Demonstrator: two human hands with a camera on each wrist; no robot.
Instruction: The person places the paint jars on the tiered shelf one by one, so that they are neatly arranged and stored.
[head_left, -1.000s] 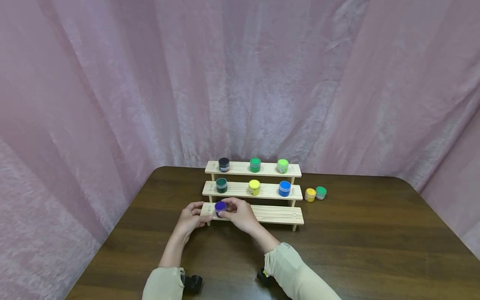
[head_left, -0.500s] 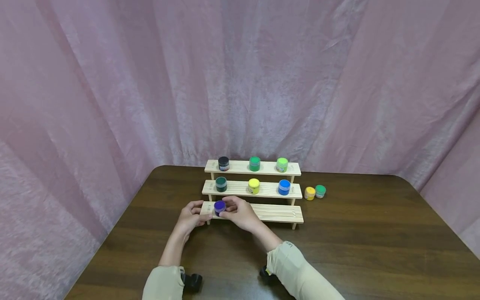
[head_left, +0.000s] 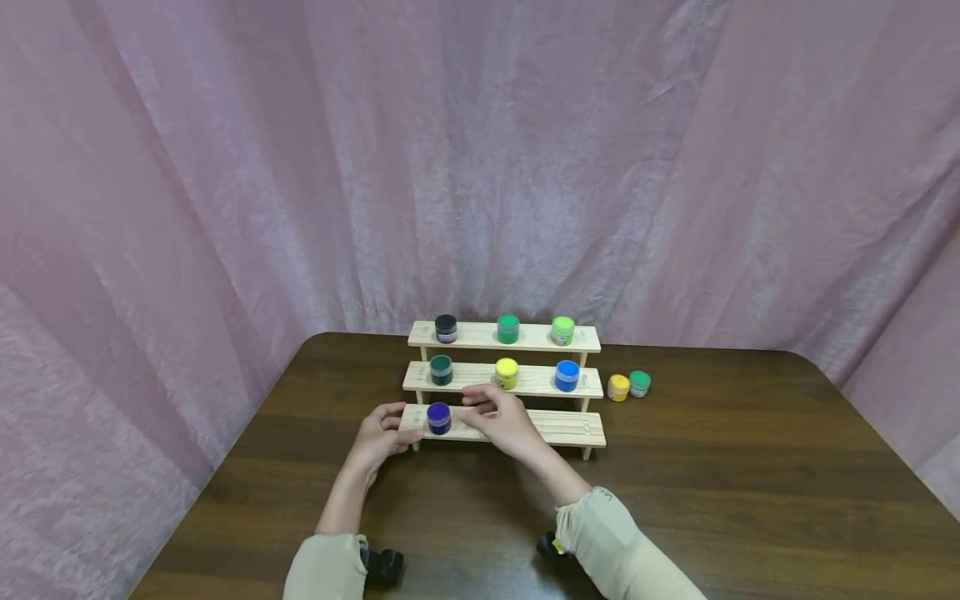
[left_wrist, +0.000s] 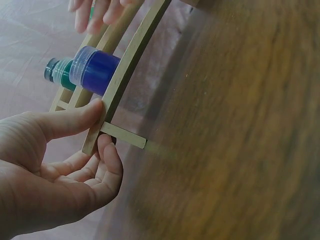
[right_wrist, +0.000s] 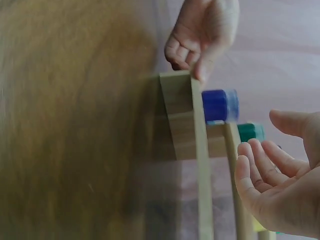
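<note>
A purple paint jar [head_left: 438,419] stands upright near the left end of the lowest step of a three-step wooden rack [head_left: 555,427]. My left hand [head_left: 380,440] grips that end of the step; in the left wrist view the thumb lies on top and the fingers [left_wrist: 111,167] curl beneath. Just right of the jar, my right hand [head_left: 504,421] hovers over the same step, holding nothing. Its fingers [right_wrist: 265,170] are spread and apart from the purple jar in the right wrist view.
Black [head_left: 446,328], green [head_left: 507,328] and light green jars [head_left: 562,331] line the top step. Dark green [head_left: 441,370], yellow [head_left: 506,373] and blue jars [head_left: 567,376] occupy the middle one. Right of the rack, yellow-orange [head_left: 618,387] and green-lidded jars [head_left: 639,383] sit on the table [head_left: 720,467].
My right hand has let go of the purple jar and moved right, its fingers parting. The jar stays on the lowest step, and my left hand keeps its hold.
</note>
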